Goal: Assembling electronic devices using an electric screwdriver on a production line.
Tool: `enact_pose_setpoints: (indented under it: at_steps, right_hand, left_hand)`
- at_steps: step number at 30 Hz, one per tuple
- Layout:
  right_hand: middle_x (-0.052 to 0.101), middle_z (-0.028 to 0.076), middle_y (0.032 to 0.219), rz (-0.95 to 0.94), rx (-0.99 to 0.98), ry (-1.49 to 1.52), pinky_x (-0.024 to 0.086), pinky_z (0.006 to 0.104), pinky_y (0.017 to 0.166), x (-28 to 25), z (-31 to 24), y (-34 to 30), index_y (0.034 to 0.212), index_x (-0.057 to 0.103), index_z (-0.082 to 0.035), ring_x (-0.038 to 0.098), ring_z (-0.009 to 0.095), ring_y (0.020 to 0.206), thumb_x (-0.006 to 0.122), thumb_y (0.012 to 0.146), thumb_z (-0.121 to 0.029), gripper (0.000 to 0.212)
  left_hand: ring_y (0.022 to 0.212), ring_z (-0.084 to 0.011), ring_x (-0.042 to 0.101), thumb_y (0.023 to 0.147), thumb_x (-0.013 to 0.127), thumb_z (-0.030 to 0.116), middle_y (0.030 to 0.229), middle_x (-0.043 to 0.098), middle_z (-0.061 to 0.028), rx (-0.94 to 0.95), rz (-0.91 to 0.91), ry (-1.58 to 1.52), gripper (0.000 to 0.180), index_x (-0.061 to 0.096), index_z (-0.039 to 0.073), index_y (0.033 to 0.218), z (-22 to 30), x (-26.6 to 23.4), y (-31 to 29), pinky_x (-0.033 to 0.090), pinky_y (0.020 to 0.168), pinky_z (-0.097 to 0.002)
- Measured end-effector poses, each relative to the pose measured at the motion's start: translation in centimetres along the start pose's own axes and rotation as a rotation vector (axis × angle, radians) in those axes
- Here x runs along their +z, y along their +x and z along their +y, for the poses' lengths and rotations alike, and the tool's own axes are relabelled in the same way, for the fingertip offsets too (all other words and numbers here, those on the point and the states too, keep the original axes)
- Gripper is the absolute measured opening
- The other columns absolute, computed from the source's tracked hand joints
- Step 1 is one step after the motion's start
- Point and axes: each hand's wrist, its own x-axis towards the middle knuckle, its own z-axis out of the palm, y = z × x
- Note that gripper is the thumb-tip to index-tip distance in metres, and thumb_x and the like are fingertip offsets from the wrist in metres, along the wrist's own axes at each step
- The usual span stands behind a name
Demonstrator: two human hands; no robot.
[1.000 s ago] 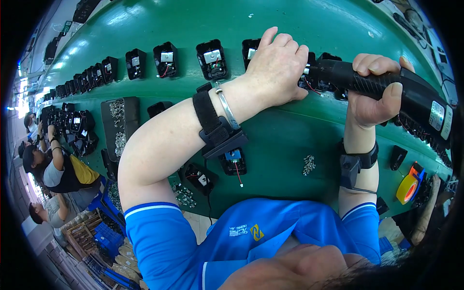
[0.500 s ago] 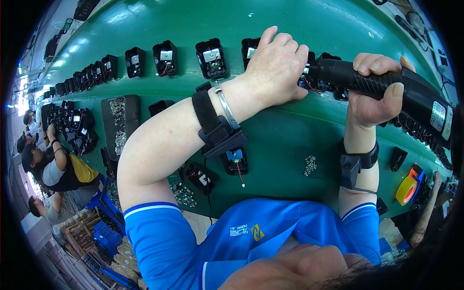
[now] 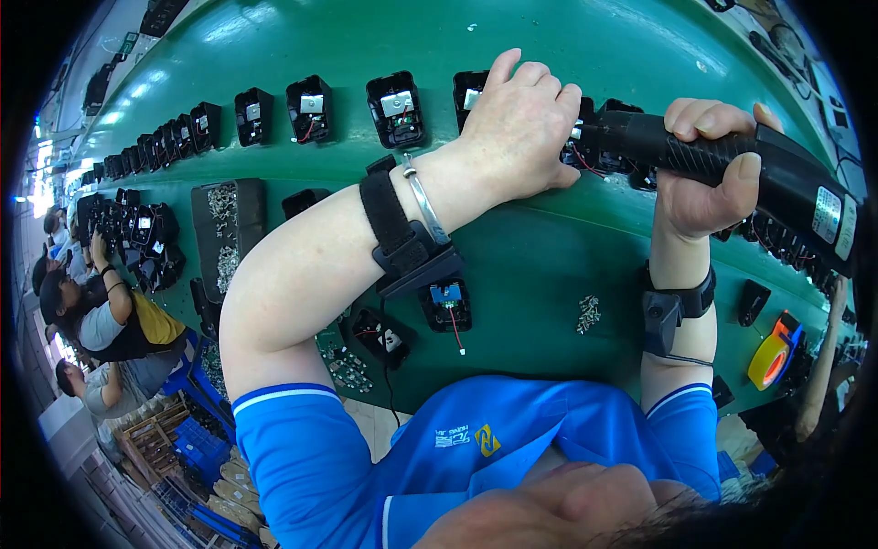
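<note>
My right hand point(image 3: 709, 178) is wrapped round a black electric screwdriver point(image 3: 695, 156), which lies nearly level and points left. Its nose end meets a black plastic housing point(image 3: 586, 112) beside my left hand point(image 3: 519, 133). The fingers of my left hand are curled over this housing, their tips partly hidden; its thumb points down and right. Red wires show just below the screwdriver's front end. Directly left of my left hand stands another open housing point(image 3: 468, 95) with a metal plate inside. The screwdriver's bit and the spot it touches are hidden.
A curved row of open black housings point(image 3: 396, 108) runs leftward along the green bench point(image 3: 549, 247). Loose screws point(image 3: 588, 314) lie near my body, a bin of metal parts point(image 3: 227, 240) stands left, and yellow tape point(image 3: 770, 357) sits right. Other people point(image 3: 105, 297) work at the left.
Both hands and the screwdriver have shifted very slightly left, with the same grip. At the far right, another person's forearm has moved.
</note>
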Motion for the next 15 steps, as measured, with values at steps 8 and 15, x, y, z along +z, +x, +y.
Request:
enact_pose_setpoints:
  at_steps: [8,15]
  right_hand:
    - [0.049,0.005,0.070,0.001,0.005,0.017,0.035,0.0307,0.054,0.37,0.15,0.01,0.103,0.037,-0.008,0.044,0.015,0.058,0.040,0.074,-0.029,0.036]
    - [0.047,0.010,0.070,-0.100,-0.039,0.085,0.040,0.0323,0.055,0.29,0.79,0.20,0.107,0.030,-0.004,0.046,0.018,0.057,0.046,0.075,-0.018,0.038]
  left_hand:
    - [0.092,-0.0235,0.043,0.051,0.067,0.034,0.082,0.051,-0.0104,0.028,0.041,0.029,0.053,0.049,0.001,0.088,-0.34,0.21,-0.20,0.021,0.090,-0.0399]
    - [0.090,-0.0229,0.044,0.050,0.068,0.034,0.080,0.052,-0.0101,0.038,0.039,0.055,0.052,0.050,0.002,0.087,-0.53,0.17,-0.21,0.022,0.090,-0.0394]
